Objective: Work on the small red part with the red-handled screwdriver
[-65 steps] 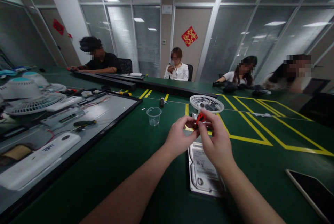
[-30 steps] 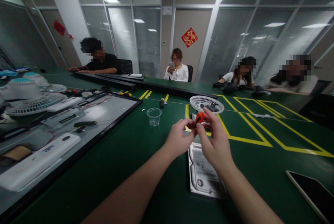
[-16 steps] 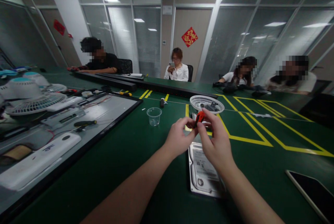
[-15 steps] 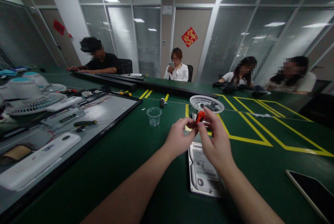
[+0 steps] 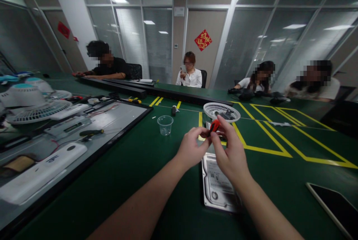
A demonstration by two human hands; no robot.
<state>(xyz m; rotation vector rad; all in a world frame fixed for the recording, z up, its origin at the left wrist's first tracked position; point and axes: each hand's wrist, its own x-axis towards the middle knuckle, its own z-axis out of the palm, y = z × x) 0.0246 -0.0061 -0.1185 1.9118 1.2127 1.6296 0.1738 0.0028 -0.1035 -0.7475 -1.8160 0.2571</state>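
Note:
Above the table, both of my hands close their fingertips on a small red-and-black screwdriver handle (image 5: 214, 125). My left hand (image 5: 193, 146) pinches its dark lower end. From the other side, my right hand (image 5: 231, 148) grips around the red part with thumb and fingers. No shaft can be made out behind the fingers. Below the hands a silver hard drive (image 5: 216, 182) lies flat on the green table, its right side partly covered by my right wrist. Just behind the hands a second metal item (image 5: 208, 124) is mostly hidden.
A clear plastic cup (image 5: 165, 125) stands left of my hands. Behind them sits a white slotted fan grille (image 5: 222, 111) holding dark parts. A large panel (image 5: 123, 115) with tools fills the left. A phone (image 5: 335, 206) lies at right. Several people sit across the table.
The red-and-black handle has tilted slightly to the right between my fingers. My right hand has shifted a little left. The hard drive and cup stay where they were.

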